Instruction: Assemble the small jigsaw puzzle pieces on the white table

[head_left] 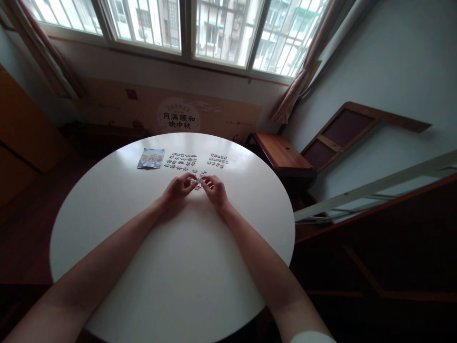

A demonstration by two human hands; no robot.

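My left hand (179, 186) and my right hand (215, 189) meet over the white table, fingers pinched at a small bluish jigsaw puzzle piece (199, 180) between them. Both hands appear to grip this piece, though the fingertips partly cover it. A few loose puzzle pieces (197, 187) lie on the tabletop just under and around the fingers. Beyond my left hand, several pieces (181, 162) are spread out in rough rows. A smaller group of pieces (218, 160) lies beyond my right hand. To the left of the rows rests a colourful printed sheet or packet (151, 158).
The round white table (117, 224) stands before me. A wooden bench or stool (282, 151) is past its far right edge, and a wooden-framed chair back (339, 128) leans by the wall. Barred windows (221, 33) and a printed cardboard panel (228, 112) are behind the table.
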